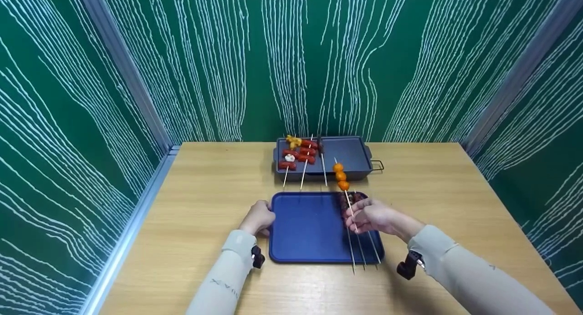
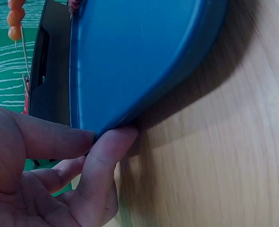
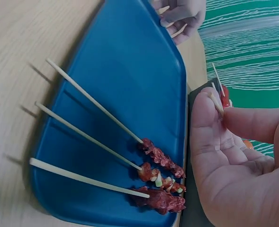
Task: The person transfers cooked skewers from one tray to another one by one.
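My right hand (image 1: 374,216) pinches the bare stick of a skewer with orange balls (image 1: 340,176) between thumb and fingers. That skewer is raised over the right part of a blue tray (image 1: 305,228), its balls overlapping the front edge of the grill pan in the head view. At the tray's left side, my left hand (image 1: 258,218) grips the rim between thumb and index finger. Under my right hand, in the tray, lie several meat skewers (image 3: 160,201), their sticks jutting past the near rim; one has pale green-white pieces (image 3: 159,180) among the meat.
Behind the tray stands a dark grey grill pan (image 1: 346,153) with a wire handle (image 1: 378,165) at its right. Red sausage skewers (image 1: 307,152), yellow pieces (image 1: 294,141) and a dark skewer (image 1: 320,147) lie on its left half. Green patterned panels (image 1: 255,69) enclose the wooden table (image 1: 205,192).
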Motion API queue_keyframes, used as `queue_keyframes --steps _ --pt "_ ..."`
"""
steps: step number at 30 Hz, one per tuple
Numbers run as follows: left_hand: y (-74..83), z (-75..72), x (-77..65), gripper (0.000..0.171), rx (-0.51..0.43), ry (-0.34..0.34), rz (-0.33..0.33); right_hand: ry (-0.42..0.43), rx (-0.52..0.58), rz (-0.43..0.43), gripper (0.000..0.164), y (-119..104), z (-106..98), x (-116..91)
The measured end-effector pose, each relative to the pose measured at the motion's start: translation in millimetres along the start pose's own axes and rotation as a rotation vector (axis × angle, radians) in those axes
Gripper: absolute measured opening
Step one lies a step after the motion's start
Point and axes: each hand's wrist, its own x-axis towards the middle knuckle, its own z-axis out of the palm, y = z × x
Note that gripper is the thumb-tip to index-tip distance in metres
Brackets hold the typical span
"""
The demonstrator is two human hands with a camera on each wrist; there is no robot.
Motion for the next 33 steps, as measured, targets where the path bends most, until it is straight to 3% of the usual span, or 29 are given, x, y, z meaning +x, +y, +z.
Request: queue_keyframes --steps 15,33 --pt "-1.7 1.1 3.7 0.021 0.029 0.006 -0.006 -0.039 -0.015 0.026 0.022 12.7 9.4 -7.9" --pt "-4.1 2.6 5.0 0.024 0.024 0.000 0.000 -0.027 -0.003 0.079 0.021 29.3 21.7 -10.3"
